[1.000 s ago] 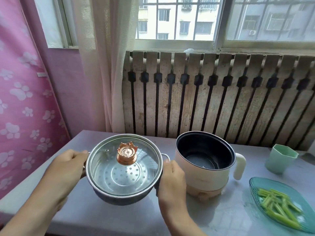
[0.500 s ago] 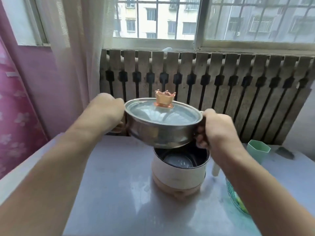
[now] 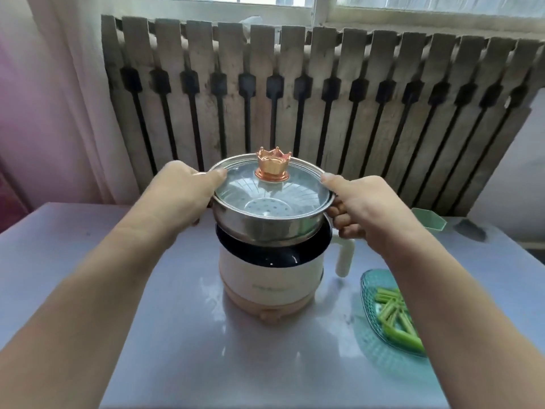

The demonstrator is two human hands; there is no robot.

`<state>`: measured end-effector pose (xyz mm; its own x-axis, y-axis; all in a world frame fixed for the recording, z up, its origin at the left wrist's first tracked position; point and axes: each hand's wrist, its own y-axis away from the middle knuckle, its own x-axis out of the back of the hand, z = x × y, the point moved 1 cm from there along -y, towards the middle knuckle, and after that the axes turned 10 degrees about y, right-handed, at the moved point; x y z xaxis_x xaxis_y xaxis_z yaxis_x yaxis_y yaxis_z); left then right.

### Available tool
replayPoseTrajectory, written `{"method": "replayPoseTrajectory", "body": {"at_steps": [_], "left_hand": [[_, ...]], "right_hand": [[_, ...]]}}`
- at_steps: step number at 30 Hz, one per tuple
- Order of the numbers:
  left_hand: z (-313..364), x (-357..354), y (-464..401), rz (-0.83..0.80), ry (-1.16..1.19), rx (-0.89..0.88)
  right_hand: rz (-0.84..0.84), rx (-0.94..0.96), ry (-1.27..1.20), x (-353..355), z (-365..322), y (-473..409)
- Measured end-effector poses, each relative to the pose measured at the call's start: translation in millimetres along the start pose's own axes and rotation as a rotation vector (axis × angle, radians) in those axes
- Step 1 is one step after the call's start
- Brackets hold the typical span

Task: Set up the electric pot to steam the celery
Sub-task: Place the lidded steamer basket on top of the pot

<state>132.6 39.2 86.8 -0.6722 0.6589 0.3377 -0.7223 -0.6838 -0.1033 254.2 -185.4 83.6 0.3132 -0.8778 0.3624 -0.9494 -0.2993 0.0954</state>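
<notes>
A cream electric pot (image 3: 269, 280) with a dark inside stands on the grey table (image 3: 177, 335). Just above its mouth I hold a steel steamer basket (image 3: 267, 228), its rear part low over the pot's rim. A glass lid (image 3: 271, 193) with a gold crown knob (image 3: 273, 165) covers the basket. My left hand (image 3: 185, 193) grips the basket's left handle, thumb on the lid's edge. My right hand (image 3: 358, 205) grips the right handle the same way. Cut celery sticks (image 3: 396, 320) lie in a teal dish (image 3: 371, 286) to the pot's right.
A green cup (image 3: 432, 221) stands behind my right forearm at the back right. A worn wooden slat fence (image 3: 324, 98) runs along the table's far edge under the window. A pale curtain (image 3: 59, 98) hangs at the left.
I carried the lidded steamer basket from the table's left side up and over to the pot, and it has now come down close to the pot's mouth. Both hands kept their grip.
</notes>
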Motion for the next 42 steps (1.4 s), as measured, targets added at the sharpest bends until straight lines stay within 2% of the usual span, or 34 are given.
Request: {"method": "replayPoseTrajectory", "body": {"at_steps": [11,23,33,42], "left_hand": [[-5,-11,6,0.015,-0.11,-0.022],[-10,-6,15,0.001,-0.164,-0.02],[-13,-8,18,0.001,-0.137,-0.019],[-19,-6,11,-0.045,0.064,0.049]], "right_hand": [[0.057,0.002,0.193,11,4,-2],[0.007,-0.015,0.269,10,5,6],[-0.03,-0.042,0.293,16,6,7],[-0.027,-0.067,0.275,14,5,7]]}}
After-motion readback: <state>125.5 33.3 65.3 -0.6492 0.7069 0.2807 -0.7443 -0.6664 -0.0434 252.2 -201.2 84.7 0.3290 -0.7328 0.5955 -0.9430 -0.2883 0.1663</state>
